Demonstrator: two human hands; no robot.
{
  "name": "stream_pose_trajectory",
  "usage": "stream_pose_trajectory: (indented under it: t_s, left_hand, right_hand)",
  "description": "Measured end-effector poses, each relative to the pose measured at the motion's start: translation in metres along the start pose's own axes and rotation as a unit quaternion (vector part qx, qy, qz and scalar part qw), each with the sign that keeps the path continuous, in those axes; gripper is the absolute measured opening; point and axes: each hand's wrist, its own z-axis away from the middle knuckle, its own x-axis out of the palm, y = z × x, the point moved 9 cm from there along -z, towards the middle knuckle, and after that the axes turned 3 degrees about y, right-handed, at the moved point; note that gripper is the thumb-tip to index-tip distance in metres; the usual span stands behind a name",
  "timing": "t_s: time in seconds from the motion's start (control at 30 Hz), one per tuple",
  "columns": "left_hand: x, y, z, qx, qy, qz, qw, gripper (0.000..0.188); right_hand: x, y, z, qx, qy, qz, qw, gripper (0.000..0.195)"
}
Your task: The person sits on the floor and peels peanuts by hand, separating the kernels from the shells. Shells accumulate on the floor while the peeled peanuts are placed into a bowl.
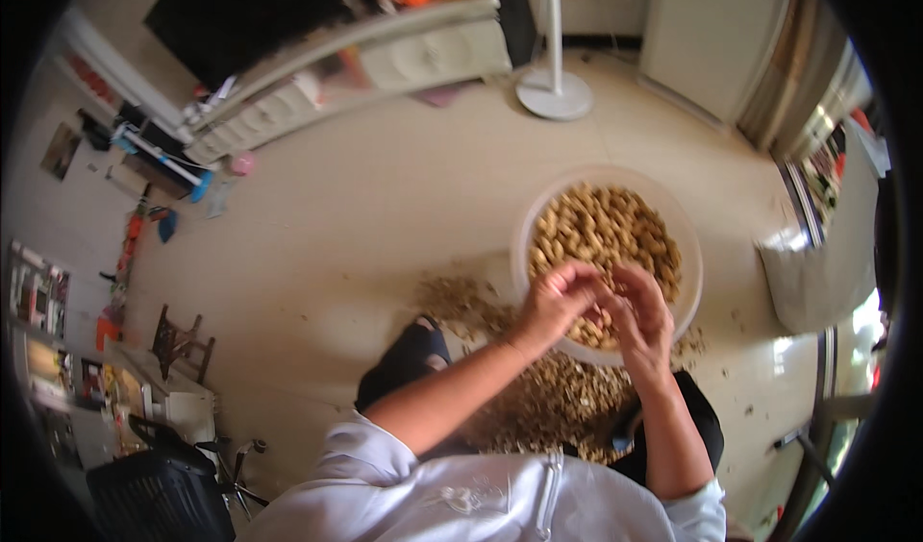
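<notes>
My left hand (555, 305) and my right hand (647, 322) meet above the near half of a round, pale plastic tub (689, 297). Fingertips of both hands are bent towards each other and almost touch. Blur and the fingers themselves hide whatever may be between them, so a held peanut cannot be made out. Unshelled peanuts (598, 218) fill the far part of the tub. Below my hands, on the near side, lie some pinkish shelled kernels (597, 318) among paler pieces. Broken peanut shells (570, 391) are heaped on the floor between my legs.
More shell bits (461, 300) lie scattered left of the tub on the tiled floor (346, 203). A white round stand base (554, 95) is beyond it. A low white cabinet (433, 48) lines the far wall. At left are a small wooden stool (180, 344) and a black chair (159, 488).
</notes>
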Motion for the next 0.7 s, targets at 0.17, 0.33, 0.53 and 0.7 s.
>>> stream_pose_trajectory:
  t_s: [0.17, 0.33, 0.53, 0.7]
  left_hand:
    - [0.005, -0.003, 0.012, 0.025, -0.023, 0.001, 0.999, 0.016]
    - [0.011, -0.004, 0.014, 0.048, -0.011, -0.033, 0.998, 0.01]
    - [0.01, -0.008, 0.016, 0.057, 0.023, -0.045, 0.997, 0.003]
    - [0.01, 0.001, 0.012, 0.082, 0.021, -0.083, 0.993, 0.008]
  right_hand:
    - [0.018, 0.009, 0.014, 0.14, -0.06, -0.122, 0.981, 0.067]
    - [0.023, 0.006, 0.016, 0.162, -0.097, -0.127, 0.974, 0.063]
    - [0.018, 0.01, 0.017, 0.132, -0.041, -0.12, 0.983, 0.054]
    - [0.02, 0.014, 0.015, 0.146, -0.067, -0.154, 0.975, 0.054]
